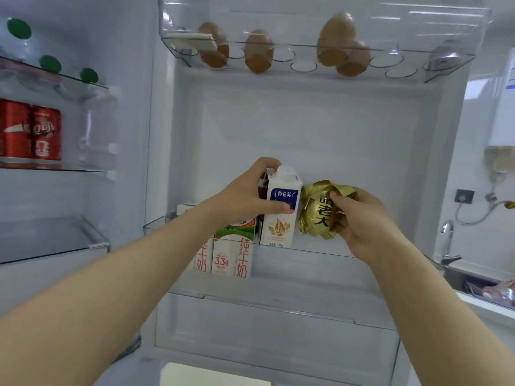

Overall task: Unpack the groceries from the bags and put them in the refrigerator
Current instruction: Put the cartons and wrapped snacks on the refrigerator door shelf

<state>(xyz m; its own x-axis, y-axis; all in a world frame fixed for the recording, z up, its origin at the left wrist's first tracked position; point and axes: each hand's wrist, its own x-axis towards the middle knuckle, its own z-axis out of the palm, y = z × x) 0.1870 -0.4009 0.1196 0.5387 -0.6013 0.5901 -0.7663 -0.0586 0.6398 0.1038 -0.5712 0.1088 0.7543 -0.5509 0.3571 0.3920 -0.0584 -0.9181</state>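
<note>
Reaching forward from the bottom corners of the view, both bare forearms are stretching up toward the middle bin (320, 254) of the open refrigerator door. The left hand (248, 196) is wrapping around a white carton (282, 218) with a blue label and a white cap, thumb pressing across its front face and the other fingers curling over the far side. That carton is standing upright, its base sitting about level with the bin's front rim, higher than the bases of the milk cartons (232, 254) already standing in the bin just to its left. A dark carton (263, 185) is showing just behind the white one, mostly hidden by the hand. The right hand (362, 222), wrist bending slightly inward, is clutching a crumpled gold foil packet (316, 211) with black characters, fingers curling over its top and right side. The packet is hanging just beside the white carton, above the bin's rim; whether the two are touching is unclear.

Brown eggs (257, 51) are sitting in the clear tray (404, 29) at the top of the door. Inside the refrigerator to the left, red cans (46, 132) are standing on a glass shelf, with green-capped bottles (50, 64) lying on the shelf above. A faucet (447, 240) is showing at the far right.
</note>
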